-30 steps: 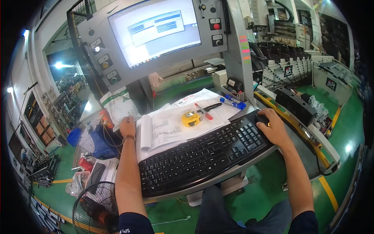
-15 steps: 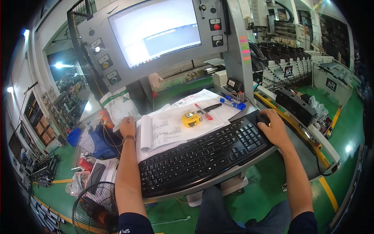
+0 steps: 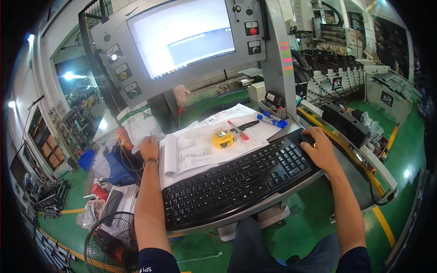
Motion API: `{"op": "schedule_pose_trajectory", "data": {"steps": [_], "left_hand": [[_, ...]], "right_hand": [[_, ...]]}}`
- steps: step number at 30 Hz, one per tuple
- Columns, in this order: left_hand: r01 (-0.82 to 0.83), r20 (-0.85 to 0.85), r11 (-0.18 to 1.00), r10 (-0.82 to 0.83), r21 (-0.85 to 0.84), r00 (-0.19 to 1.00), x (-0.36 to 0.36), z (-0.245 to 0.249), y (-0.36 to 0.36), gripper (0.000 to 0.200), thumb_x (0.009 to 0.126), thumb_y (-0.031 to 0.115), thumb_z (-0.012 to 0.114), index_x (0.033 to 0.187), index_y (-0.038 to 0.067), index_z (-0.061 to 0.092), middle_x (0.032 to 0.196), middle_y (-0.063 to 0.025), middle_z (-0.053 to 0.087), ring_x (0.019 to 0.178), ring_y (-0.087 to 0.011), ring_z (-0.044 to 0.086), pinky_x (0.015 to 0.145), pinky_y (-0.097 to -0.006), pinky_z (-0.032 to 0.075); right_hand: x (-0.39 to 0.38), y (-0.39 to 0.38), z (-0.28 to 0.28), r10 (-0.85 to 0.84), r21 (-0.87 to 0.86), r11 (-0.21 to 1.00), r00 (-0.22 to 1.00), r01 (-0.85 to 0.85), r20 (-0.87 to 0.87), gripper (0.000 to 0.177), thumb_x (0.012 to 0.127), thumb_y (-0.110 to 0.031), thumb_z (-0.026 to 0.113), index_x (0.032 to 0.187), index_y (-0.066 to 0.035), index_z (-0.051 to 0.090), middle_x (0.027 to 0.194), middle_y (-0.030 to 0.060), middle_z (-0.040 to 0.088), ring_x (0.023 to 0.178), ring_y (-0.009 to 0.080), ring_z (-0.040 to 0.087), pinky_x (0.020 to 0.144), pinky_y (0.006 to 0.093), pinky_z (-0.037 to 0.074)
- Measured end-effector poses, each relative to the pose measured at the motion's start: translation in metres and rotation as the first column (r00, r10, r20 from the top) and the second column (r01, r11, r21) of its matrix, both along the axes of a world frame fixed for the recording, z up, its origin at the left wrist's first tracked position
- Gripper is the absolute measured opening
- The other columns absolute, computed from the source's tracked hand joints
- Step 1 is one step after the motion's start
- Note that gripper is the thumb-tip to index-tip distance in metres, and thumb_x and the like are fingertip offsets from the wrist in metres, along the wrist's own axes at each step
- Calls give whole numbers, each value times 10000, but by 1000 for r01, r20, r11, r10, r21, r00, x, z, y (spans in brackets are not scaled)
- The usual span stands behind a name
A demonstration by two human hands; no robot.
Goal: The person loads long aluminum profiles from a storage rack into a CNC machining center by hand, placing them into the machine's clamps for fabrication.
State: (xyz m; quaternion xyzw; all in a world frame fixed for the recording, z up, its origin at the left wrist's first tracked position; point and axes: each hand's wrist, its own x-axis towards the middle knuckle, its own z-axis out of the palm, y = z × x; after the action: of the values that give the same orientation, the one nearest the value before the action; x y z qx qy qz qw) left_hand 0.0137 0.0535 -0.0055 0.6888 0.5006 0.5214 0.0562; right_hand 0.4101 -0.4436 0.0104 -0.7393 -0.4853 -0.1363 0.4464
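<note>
My right hand (image 3: 319,149) is closed over a dark computer mouse (image 3: 307,139) at the right end of the black keyboard (image 3: 236,182). At the left edge of the papers rests my left hand (image 3: 149,148), beside a rolled sheet and a white bag (image 3: 140,126); its fingers are partly hidden and what they touch is unclear. Behind the keyboard lie printed drawings (image 3: 193,152), bearing a yellow tape measure (image 3: 223,139), a red-and-white marker (image 3: 238,130) and a black pen (image 3: 249,124). Blue markers (image 3: 273,119) lie further right.
A lit monitor (image 3: 182,36) in a grey panel with buttons stands above the desk. A black fan (image 3: 111,243) and a blue basket (image 3: 120,168) are at the lower left. A machine with a yellow-edged rail (image 3: 337,145) stands at the right.
</note>
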Motion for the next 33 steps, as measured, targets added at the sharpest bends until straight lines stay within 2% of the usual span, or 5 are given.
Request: {"op": "schedule_pose_trajectory", "data": {"steps": [2,5,14,17,33], "left_hand": [[20,32,999,-19,-34,999,2,6,-11,320,930,299,632,952,-4,730,703,-101,720,656,-209,692,678,-343,516],[30,34,996,-28,-86,999,1,4,-7,334,919,329,616,958,14,721,783,-143,726,799,-325,694,798,-428,518],[21,14,998,-21,-57,1000,-1,2,-1,344,906,338,615,955,16,727,830,-170,729,814,-335,698,803,-430,522],[31,-10,998,-30,63,999,-4,-10,18,317,931,297,629,942,-5,723,701,-103,716,638,-205,682,654,-349,511],[50,29,998,-49,-24,998,0,-1,1,309,937,286,639,933,-11,722,677,-95,705,613,-192,666,636,-339,504]], "right_hand": [[1,1,0,5,3,1000,1000,-5,1,375,828,-216,660,1153,-32,632,1197,158,604,1087,353,610,942,400,480],[2,0,-1,11,2,1000,1000,-11,6,382,829,-217,658,1160,-29,630,1201,164,604,1089,355,611,943,402,480],[-2,1,3,-4,-16,1000,999,3,-40,458,837,-227,659,1248,-38,586,1254,168,586,1122,352,609,968,404,476],[0,1,0,3,-2,1000,1000,-3,-17,471,827,-227,665,1252,-40,583,1262,162,583,1126,347,609,968,399,478],[1,1,-2,-33,19,999,999,33,-28,429,793,-192,639,1184,-17,616,1201,155,608,1067,341,631,930,391,497]]}}
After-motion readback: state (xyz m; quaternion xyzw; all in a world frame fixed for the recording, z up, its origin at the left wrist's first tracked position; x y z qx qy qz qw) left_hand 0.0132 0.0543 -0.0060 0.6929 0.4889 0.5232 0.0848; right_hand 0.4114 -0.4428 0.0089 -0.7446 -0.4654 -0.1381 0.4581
